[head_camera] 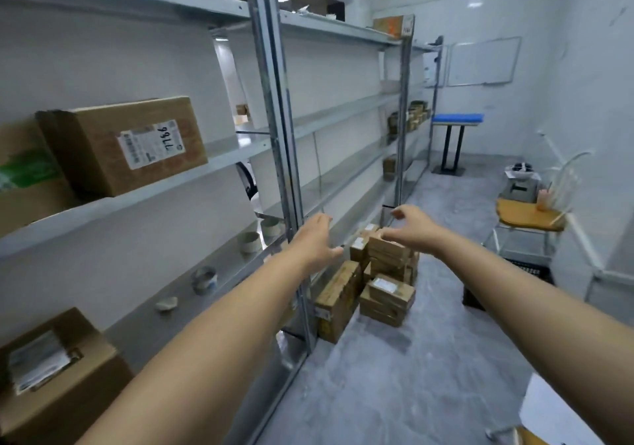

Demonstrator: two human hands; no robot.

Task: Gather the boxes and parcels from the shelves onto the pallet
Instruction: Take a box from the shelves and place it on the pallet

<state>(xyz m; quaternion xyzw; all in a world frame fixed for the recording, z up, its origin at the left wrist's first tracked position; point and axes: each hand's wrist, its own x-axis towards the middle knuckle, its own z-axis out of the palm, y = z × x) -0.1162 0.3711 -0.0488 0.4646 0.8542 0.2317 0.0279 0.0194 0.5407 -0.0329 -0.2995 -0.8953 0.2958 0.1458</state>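
Both my arms stretch forward. My left hand (317, 243) is open, fingers apart, in front of a shelf upright. My right hand (413, 226) is open too, hovering above a stack of brown cardboard boxes (384, 273) on the floor beside the shelving; whatever lies under the stack is hidden. On the left shelf rests a large cardboard box with a label reading 7166 (127, 144), beside a box with green print (25, 177). Lower down at the left edge stands an open-topped cardboard box (58, 376). Neither hand holds anything.
Grey metal shelving (271, 108) runs along the left wall, with small bowls (248, 241) and tape rolls on a lower shelf and jars further back. A blue-topped stand (456, 118), a chair with a yellow cushion (530, 218) and a black crate (507, 283) stand on the right.
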